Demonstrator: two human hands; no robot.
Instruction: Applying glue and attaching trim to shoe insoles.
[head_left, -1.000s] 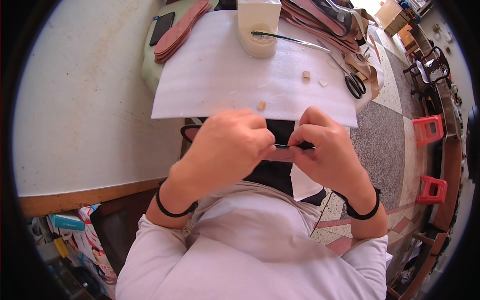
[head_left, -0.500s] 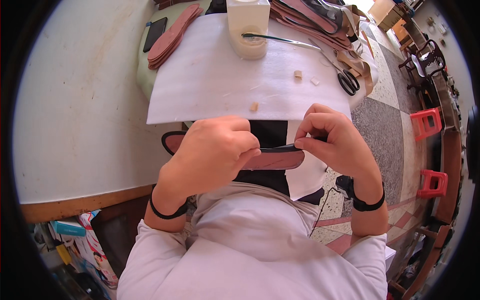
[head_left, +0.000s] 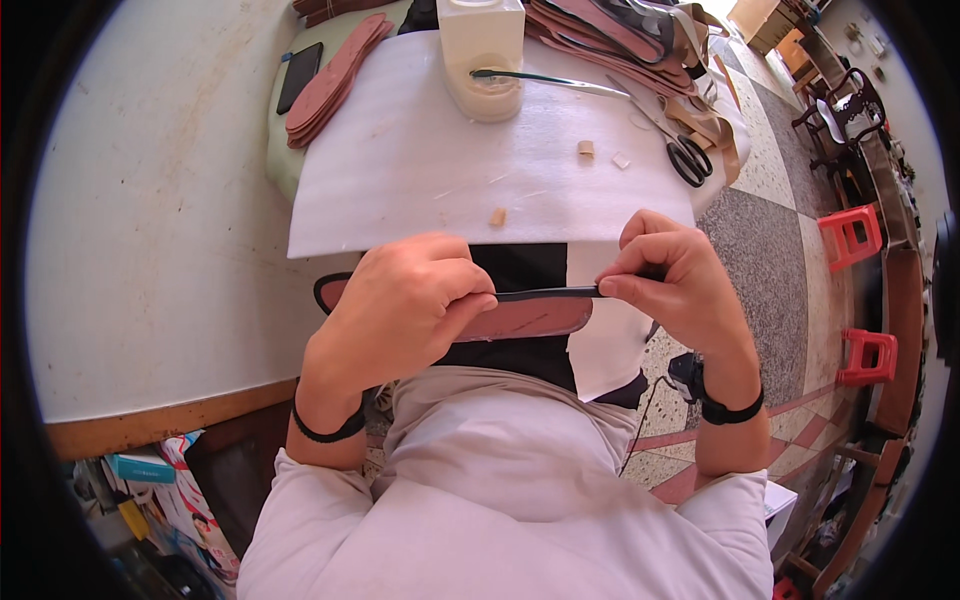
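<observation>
A reddish-brown insole [head_left: 530, 319] lies crosswise over my lap, its black-edged left end showing past my wrist. Along its far edge runs a black edging strip [head_left: 547, 293], stretched straight between my hands. My left hand [head_left: 405, 295] is closed over the insole, thumb and forefinger pinching the strip at the edge; the other fingers are partly hidden. Farther right, beyond the insole's end, my right hand [head_left: 672, 268] pinches the strip between thumb and fingertips. A loose white sheet [head_left: 605, 345] lies under the insole's right end, over black cloth on my lap.
Ahead is a white-covered work surface [head_left: 400, 170] with a glue container [head_left: 482, 60], a brush [head_left: 550, 80] across it, scissors [head_left: 685, 155] and small scraps. Stacked insoles [head_left: 340, 80] and a phone [head_left: 300, 78] sit far left, more pieces [head_left: 610, 45] far right. Red stools [head_left: 850, 238] stand rightward.
My hands have drawn farther apart, the left one shifting leftward. More of the black strip shows between them, now straighter. The whole view has shifted slightly.
</observation>
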